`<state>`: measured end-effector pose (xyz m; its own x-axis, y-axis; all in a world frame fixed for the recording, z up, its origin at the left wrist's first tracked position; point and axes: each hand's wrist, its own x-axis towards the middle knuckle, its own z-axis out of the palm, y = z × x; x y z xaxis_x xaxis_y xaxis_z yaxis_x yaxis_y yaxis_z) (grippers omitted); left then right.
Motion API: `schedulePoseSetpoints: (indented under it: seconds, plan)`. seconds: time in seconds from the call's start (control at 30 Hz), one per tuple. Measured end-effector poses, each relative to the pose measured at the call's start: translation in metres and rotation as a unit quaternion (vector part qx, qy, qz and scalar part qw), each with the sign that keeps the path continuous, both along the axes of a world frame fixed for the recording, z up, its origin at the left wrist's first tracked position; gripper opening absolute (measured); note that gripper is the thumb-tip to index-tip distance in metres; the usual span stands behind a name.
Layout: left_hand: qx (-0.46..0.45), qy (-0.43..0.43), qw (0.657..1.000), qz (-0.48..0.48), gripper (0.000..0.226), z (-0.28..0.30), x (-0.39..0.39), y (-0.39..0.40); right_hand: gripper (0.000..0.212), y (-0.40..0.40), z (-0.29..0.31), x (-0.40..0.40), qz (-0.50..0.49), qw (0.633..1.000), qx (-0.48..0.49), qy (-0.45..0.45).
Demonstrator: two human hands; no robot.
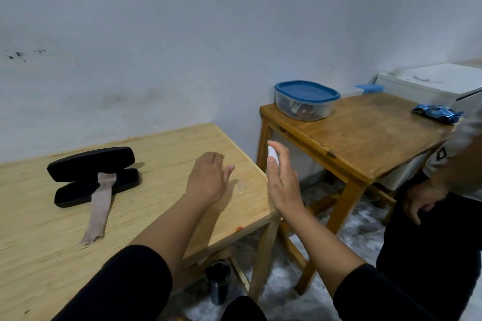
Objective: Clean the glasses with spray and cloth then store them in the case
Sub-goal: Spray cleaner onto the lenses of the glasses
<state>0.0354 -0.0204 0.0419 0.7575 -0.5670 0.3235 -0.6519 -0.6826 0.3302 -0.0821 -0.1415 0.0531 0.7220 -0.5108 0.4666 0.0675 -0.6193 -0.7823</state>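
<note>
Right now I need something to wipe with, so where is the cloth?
In the head view, the cloth lies left of both hands on the light wooden table, its far end draped over the open black glasses case.

The near table point(65, 242) offers bare wood between the open black glasses case point(94, 176) with its draped cloth point(100, 206) at left and the left hand point(208, 180) near the right edge. A narrow gap separates it from the second table point(365, 143), where another person's hand point(422, 200) crowds the right.
</note>
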Motion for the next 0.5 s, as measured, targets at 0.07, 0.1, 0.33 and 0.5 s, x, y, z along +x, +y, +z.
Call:
schedulePoseSetpoints:
  seconds: [0.07, 0.1, 0.33, 0.5]
  plan:
    - [0.003, -0.044, 0.999, 0.002, 0.055, 0.006, 0.005, 0.004, 0.036, 0.002, 0.002, 0.009, 0.013, 1.0, -0.003, 0.0]
    - [0.003, -0.058, 0.998, 0.006, 0.059, 0.008, 0.008, 0.007, 0.037, 0.003, 0.003, 0.014, 0.021, 1.0, -0.008, -0.005]
    - [0.063, -0.058, 0.994, 0.064, 0.067, 0.029, 0.03, 0.052, 0.035, 0.031, 0.012, 0.062, 0.089, 0.995, -0.026, -0.034]
    - [0.063, -0.074, 0.983, 0.157, 0.055, 0.042, 0.039, 0.111, 0.035, 0.07, 0.016, 0.096, 0.156, 0.985, -0.048, -0.06]
